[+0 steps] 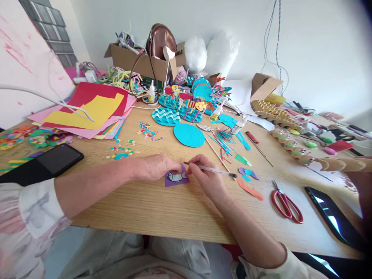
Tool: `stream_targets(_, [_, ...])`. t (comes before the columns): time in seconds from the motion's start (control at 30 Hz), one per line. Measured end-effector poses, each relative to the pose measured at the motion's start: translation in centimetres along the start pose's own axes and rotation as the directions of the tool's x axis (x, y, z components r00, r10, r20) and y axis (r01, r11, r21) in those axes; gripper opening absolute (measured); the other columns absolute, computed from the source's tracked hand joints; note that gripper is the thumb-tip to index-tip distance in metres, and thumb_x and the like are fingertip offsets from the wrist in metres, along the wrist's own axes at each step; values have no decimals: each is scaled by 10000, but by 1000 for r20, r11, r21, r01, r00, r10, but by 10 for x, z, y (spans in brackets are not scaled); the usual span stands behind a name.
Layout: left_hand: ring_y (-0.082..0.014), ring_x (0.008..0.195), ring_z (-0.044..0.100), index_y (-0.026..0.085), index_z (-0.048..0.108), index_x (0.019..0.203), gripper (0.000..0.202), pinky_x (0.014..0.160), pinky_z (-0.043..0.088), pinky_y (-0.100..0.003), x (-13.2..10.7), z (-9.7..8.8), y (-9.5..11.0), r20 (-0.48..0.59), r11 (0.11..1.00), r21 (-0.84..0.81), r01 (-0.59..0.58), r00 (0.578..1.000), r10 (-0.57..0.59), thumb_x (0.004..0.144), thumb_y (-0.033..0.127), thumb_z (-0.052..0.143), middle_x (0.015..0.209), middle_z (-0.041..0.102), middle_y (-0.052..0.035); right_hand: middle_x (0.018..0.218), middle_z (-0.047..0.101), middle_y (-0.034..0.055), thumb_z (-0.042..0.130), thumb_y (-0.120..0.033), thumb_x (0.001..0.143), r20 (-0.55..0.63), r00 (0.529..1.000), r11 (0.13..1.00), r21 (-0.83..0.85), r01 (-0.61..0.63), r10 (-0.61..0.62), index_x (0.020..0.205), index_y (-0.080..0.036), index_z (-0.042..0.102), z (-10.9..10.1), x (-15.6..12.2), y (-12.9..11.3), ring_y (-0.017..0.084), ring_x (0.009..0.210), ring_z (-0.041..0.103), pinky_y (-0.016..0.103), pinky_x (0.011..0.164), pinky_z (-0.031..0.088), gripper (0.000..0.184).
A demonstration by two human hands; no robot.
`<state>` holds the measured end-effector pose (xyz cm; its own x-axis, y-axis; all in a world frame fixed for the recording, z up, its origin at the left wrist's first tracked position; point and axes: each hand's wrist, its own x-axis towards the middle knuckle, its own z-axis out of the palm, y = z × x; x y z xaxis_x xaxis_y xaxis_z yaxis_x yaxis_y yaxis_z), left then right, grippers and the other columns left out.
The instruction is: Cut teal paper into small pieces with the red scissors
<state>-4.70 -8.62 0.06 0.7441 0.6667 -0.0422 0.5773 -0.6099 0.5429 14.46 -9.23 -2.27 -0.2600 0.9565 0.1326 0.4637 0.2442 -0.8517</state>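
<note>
With curled fingers, my left hand (158, 166) presses a grey-and-white paper fish (174, 177) down on a small piece of purple paper (169, 183). The fish's upper middle is hidden under those fingertips. My right hand (205, 174) is closed around a pen (215, 169) with a clear barrel and a dark end. Its tip is at the right side of the fish, by the tail; the exact contact point is too small to make out. Just beyond my hands lies a round blue disc (188, 135).
Red-handled scissors (286, 205) and a phone (334, 217) lie at right, with orange paper scraps (250, 189) nearer. Another phone (64, 158) is at left, before stacked coloured paper (101, 102). Paper dots (122, 149) lie between. A person's arm (362, 182) shows at the right edge.
</note>
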Motion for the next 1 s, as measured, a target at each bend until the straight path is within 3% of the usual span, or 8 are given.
stream_targets(0.13, [-118,727,587,170,604,966,259,610,393,-188,5,-1,-8,72,999,2,-36,997,35,832,84,399,846,659,-16,531,496,-34,464,-177,722,-33,999,999,-35,14,-16,648,-194,492,-12,-14,-12,107,497,453,206,458,324,80])
stream_targets(0.3, [-108,756,573,180,601,900,262,644,389,-182,7,-3,-14,87,994,-71,-89,992,95,807,36,403,835,646,4,570,502,-31,463,-158,738,199,976,995,-13,96,-91,698,-183,524,1,-24,-22,95,504,423,199,467,324,76])
stream_targets(0.37, [-106,735,563,175,591,863,233,632,384,-183,6,-3,-15,85,991,-86,-104,990,111,822,54,395,799,630,9,603,529,-22,468,-147,742,234,967,993,-27,111,-102,733,-178,539,10,-21,-22,92,508,432,199,481,336,78])
stream_targets(0.53, [-114,700,548,160,565,814,198,626,384,-199,1,0,-15,58,990,-106,-91,994,97,848,98,381,763,605,3,594,535,-22,478,-122,726,209,973,989,-88,116,-95,727,-169,548,22,-15,-19,81,478,427,190,466,331,85])
stream_targets(1.0, [-135,743,564,164,576,843,208,654,391,-221,0,3,-16,38,986,-151,-64,997,70,824,77,388,804,625,-20,616,571,-13,475,-128,741,211,970,974,-164,159,-123,744,-165,571,27,-16,-15,76,482,441,181,462,327,104])
